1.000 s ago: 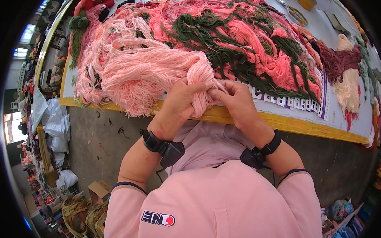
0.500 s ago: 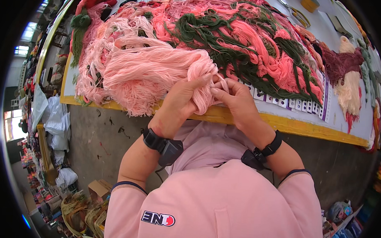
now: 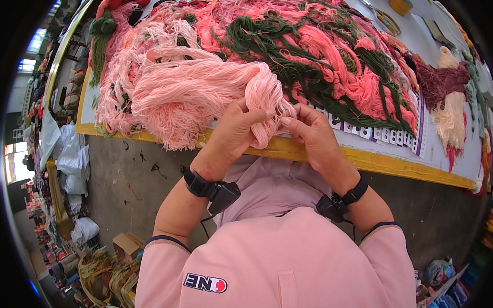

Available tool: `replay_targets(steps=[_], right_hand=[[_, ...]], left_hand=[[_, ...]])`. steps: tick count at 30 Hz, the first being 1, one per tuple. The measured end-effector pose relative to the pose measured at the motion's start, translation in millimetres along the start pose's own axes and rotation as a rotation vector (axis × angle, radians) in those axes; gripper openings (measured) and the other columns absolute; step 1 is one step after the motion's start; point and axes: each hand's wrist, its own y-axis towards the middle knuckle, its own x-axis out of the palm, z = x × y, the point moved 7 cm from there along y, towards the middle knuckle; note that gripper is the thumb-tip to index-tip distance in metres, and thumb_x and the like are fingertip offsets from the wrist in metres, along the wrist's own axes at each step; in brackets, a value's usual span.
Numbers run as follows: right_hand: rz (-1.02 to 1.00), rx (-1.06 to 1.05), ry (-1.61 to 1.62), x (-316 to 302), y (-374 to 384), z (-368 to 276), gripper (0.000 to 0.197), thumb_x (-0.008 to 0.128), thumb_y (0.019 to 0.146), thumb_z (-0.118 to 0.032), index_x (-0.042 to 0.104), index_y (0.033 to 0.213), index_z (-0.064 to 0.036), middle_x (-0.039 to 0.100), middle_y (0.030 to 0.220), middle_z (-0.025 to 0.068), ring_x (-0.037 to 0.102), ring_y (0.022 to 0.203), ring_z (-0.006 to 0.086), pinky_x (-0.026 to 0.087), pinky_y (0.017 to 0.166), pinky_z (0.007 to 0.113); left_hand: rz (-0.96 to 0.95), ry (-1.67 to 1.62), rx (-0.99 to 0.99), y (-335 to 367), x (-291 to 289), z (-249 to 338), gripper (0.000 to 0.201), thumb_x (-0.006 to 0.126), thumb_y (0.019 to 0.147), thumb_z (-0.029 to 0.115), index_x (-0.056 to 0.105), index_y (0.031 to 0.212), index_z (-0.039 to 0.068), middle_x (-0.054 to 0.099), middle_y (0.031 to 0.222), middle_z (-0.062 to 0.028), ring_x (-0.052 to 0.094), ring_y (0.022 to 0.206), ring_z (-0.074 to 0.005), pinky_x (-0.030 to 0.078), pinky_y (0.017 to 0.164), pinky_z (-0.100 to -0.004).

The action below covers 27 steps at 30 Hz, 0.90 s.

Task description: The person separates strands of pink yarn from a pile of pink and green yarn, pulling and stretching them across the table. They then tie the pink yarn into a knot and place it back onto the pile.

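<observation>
Evidently, the yellow-edged worktop [image 3: 414, 172] carries a tangled heap of coral and dark-green yarn [image 3: 310, 47]; at its near left lies a pale-pink yarn hank [image 3: 189, 84], fine-stranded, presumably light, limp and easily snagged (best held at the rounded fold). Left hand [image 3: 241, 121] clasps that fold, thumb on top; right hand [image 3: 314, 133] pinches strands at its edge.

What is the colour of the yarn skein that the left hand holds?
The skein is pale pink; it shows best in the head view.
</observation>
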Motion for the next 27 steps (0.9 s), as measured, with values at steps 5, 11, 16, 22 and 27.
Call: replay_targets(steps=[5,11,16,22,27], right_hand=[[-0.015,-0.010,-0.006,0.2,0.3,0.5,0.008,0.064,0.089,-0.005,0.064,0.096,-0.0026,0.065,0.090,0.0008,0.059,0.086,0.0065,0.047,0.082,0.023],[-0.016,-0.013,0.046,-0.5,-0.7,0.3,0.008,0.064,0.089,-0.006,0.063,0.096,-0.0037,0.064,0.090,-0.0003,0.059,0.085,0.0061,0.046,0.080,0.022],[-0.019,-0.009,0.046,-0.2,-1.6,-0.7,0.008,0.065,0.089,-0.007,0.063,0.096,-0.0036,0.062,0.089,-0.0010,0.057,0.084,0.0054,0.044,0.077,0.021],[-0.010,-0.008,-0.034,-0.2,-0.4,-1.0,0.010,0.068,0.088,-0.008,0.063,0.096,-0.0036,0.060,0.089,-0.0030,0.053,0.083,0.0030,0.042,0.074,0.019],[-0.014,-0.011,0.009,-0.8,-1.0,-1.4,0.008,0.067,0.089,-0.007,0.062,0.094,-0.0040,0.059,0.088,-0.0037,0.052,0.081,0.0032,0.042,0.073,0.019]], left_hand=[[-0.004,0.053,0.016,-0.3,2.4,0.5,0.040,0.063,0.087,0.003,0.051,0.124,-0.004,0.062,0.112,-0.0130,0.065,0.099,-0.0199,0.056,0.085,-0.0322],[-0.010,0.065,0.015,0.1,-0.5,-1.4,0.037,0.063,0.087,0.003,0.052,0.122,-0.004,0.063,0.109,-0.0115,0.065,0.098,-0.0183,0.056,0.085,-0.0315],[-0.015,0.056,0.001,-0.4,-0.5,-2.0,0.038,0.064,0.086,0.003,0.052,0.121,-0.004,0.063,0.110,-0.0120,0.065,0.098,-0.0184,0.056,0.084,-0.0315],[-0.024,0.083,0.030,-2.6,4.8,0.0,0.039,0.066,0.085,0.002,0.052,0.121,-0.003,0.063,0.109,-0.0115,0.065,0.097,-0.0184,0.055,0.086,-0.0317],[-0.024,0.045,0.021,-1.8,2.1,-1.7,0.039,0.067,0.084,0.002,0.054,0.120,-0.003,0.063,0.107,-0.0104,0.065,0.096,-0.0176,0.055,0.085,-0.0308]])
